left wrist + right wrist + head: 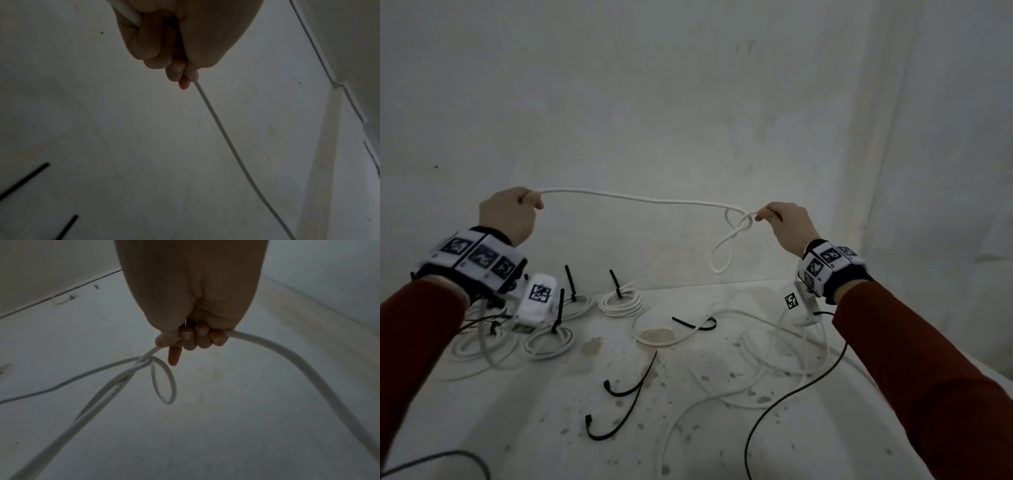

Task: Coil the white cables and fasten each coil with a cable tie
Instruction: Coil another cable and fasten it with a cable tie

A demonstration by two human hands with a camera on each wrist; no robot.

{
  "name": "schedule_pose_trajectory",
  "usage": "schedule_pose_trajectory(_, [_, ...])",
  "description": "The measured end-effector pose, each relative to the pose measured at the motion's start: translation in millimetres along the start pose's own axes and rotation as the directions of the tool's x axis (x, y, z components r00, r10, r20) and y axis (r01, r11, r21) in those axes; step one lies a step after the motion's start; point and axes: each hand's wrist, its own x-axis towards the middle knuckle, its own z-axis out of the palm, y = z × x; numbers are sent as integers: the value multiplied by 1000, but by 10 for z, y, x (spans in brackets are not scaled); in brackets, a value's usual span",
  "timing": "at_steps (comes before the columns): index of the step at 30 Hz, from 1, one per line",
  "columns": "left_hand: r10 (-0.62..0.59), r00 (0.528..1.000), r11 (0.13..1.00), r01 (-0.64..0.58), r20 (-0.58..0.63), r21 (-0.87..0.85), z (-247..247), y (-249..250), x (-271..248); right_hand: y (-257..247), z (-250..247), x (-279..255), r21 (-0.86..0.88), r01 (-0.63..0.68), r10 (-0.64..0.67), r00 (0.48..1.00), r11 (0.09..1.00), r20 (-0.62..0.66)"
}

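Head view, left hand: left hand [508,215] raised above the table, fingers curled tight around one end of a thin white round cable [633,197].
Head view, right hand: right hand [789,224] raised level with the left, fingers closed on the same cable; a loose knot with a hanging loop [726,250] sits just beside its fingertips, on the side toward the left hand.
Head view, span: the cable runs between the two grips, sagging slightly.
Head view, below the grips: stained white table [571,404]; white coils bound with black plastic cable ties [619,301], beneath the left hand; loose black cable ties [631,380] and uncoiled white cables [750,387], below the span and the right hand.
Left wrist view: left hand [174,40] wrapped around the cable [224,133], which leaves the fist and trails away; picture dim, possibly two black tie tips [26,178] beyond.
Right wrist view: right hand [193,305] clamped on the cable [287,356]; forefinger [174,356] extended; knot loop [164,381] just past the fingertips.
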Motion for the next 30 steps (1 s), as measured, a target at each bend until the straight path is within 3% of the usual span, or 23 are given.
schedule_pose_trajectory(10, [-127,984,988,113,123,109,125,-674,-333,183,-58,5,195,-291,322,934,937,-155])
schedule_pose_trajectory(14, [-237,960,965,215,147,148,153,-1098,-442,395,-175,-24,314,-394,482,829,864,-283])
schedule_pose_trajectory(18, [-339,913,930,289,228,225,119,-1599,-494,612,-333,-74,364,-431,552,751,826,-363])
schedule_pose_trajectory(22, [-346,869,915,228,355,333,156,-1470,-661,495,-387,-39,453,-384,566,726,805,-390])
schedule_pose_trajectory(24, [-369,824,897,194,430,398,179,-1291,-777,338,-379,26,515,-314,542,746,798,-386])
schedule_pose_trajectory(25, [-335,830,876,100,446,472,177,-1204,-833,252,-369,55,538,-259,505,774,802,-380])
schedule_pose_trajectory(28, [-370,803,876,133,467,464,157,-1081,-925,-73,-353,88,539,-86,296,902,838,-316])
schedule_pose_trajectory(30, [-359,808,863,96,467,496,150,-1051,-996,-326,-343,91,509,19,133,956,861,-260])
